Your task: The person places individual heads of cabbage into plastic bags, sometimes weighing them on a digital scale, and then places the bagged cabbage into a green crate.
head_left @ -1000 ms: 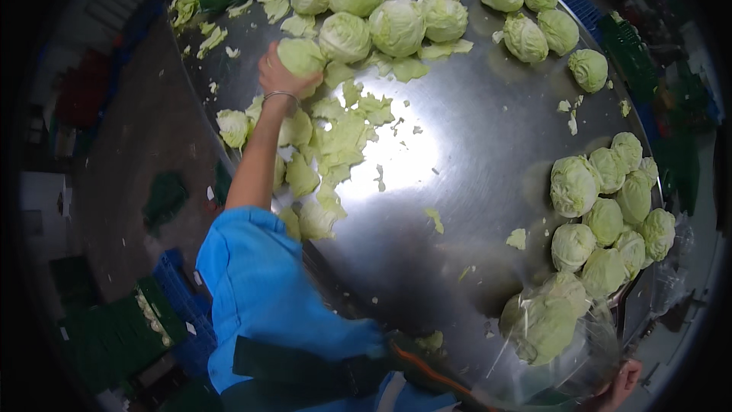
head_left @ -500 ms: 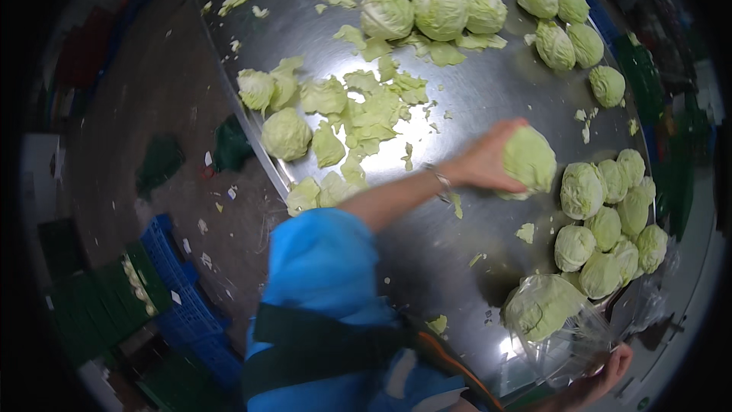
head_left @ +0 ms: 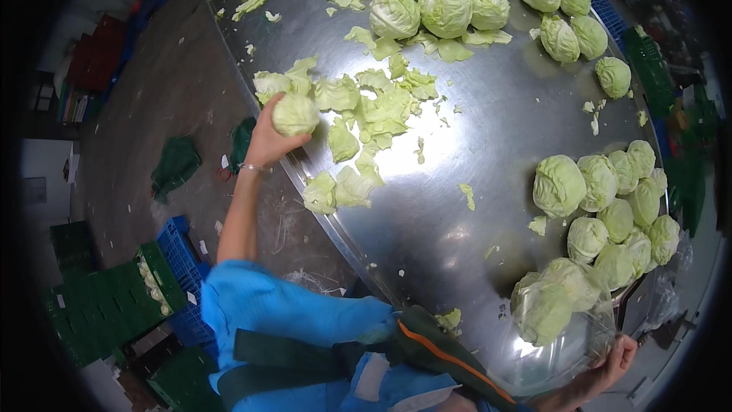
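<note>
Your right hand (head_left: 610, 360) grips the rim of a clear plastic bag (head_left: 560, 336) holding pale green cabbage heads, at the near table edge | trimmed heads (head_left: 610, 206) piled beyond | your left hand (head_left: 268, 141) closed around a round pale green cabbage (head_left: 295, 114) above the steel table (head_left: 473, 130) left edge, loose leaves (head_left: 374, 114) beside | untrimmed heads (head_left: 427, 0) farthest.

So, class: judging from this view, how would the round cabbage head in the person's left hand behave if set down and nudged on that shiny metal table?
The cabbage head looks nearly round, so it would probably roll. The steel table is smooth and glossy, likely offering little grip. The left hand lifts it alone, so it seems manageable, though its tightly packed leaves suggest some weight.
</note>
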Motion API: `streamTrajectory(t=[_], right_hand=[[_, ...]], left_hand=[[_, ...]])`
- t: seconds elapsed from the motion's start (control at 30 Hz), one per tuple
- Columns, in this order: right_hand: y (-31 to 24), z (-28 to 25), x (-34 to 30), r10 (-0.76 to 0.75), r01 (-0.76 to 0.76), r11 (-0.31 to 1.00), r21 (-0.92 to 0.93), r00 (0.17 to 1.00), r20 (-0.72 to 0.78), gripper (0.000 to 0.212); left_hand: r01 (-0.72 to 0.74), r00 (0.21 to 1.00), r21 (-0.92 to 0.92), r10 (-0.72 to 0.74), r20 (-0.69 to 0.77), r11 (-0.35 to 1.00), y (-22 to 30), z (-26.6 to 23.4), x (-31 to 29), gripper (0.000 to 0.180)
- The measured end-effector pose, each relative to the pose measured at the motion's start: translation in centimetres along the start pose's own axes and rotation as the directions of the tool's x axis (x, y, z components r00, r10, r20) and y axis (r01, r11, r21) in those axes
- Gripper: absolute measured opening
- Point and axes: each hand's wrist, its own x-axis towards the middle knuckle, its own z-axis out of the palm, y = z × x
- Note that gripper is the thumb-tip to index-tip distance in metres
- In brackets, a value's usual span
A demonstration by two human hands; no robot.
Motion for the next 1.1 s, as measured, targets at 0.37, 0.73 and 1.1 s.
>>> streamTrajectory(t=[0.37,0.73,1.1], right_hand=[[-1.0,-1.0,-0.9,0.085,-0.096,0.984,-0.149,0.993,-0.080,0.011],[-3.9,2.9,-1.1,0.156,-0.195,0.972,-0.135,0.954,-0.256,0.006],[-4.2,5.3,1.1,0.128,-0.134,0.950,-0.284,0.991,-0.041,0.009]], left_hand=[[-0.763,0.645,0.287,0.647,0.407,0.579,3.1,23.3,-4.4,0.085],[0.116,0.978,0.924,-0.204,-0.042,0.363,3.1,2.4,28.1,0.018],[-0.500,0.835,0.459,0.549,0.030,0.734,7.4,32.5,23.1,0.053]])
